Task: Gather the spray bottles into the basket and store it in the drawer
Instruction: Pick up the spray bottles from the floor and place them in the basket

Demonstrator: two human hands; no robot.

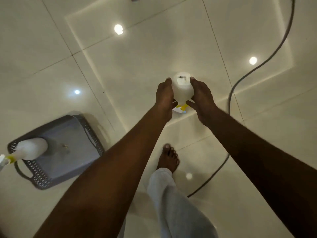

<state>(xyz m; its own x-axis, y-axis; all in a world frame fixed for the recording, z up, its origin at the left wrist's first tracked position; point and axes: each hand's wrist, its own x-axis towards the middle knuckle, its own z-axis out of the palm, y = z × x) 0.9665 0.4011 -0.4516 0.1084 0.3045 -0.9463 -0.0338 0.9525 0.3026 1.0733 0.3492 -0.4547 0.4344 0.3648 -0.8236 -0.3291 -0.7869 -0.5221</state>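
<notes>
Below, on the glossy cream tiled floor (51, 48), both bare hands meet around a white spray bottle (183, 90). The left hand (165, 97) presses its left side and the right hand (201, 97) its right side, fingers (193, 80) curved against the body so the bottle is clasped between the two palms; its yellow collar and white trigger head point back toward the person. Off to the left, a grey basket (58, 176) with lattice walls and side handles sits on the floor, well apart from the hands. A second white spray bottle (31, 149) stands inside its left corner. A grey cable (240, 79) snakes across the tiles at right, near a bare foot (169, 158) in pale trousers.
</notes>
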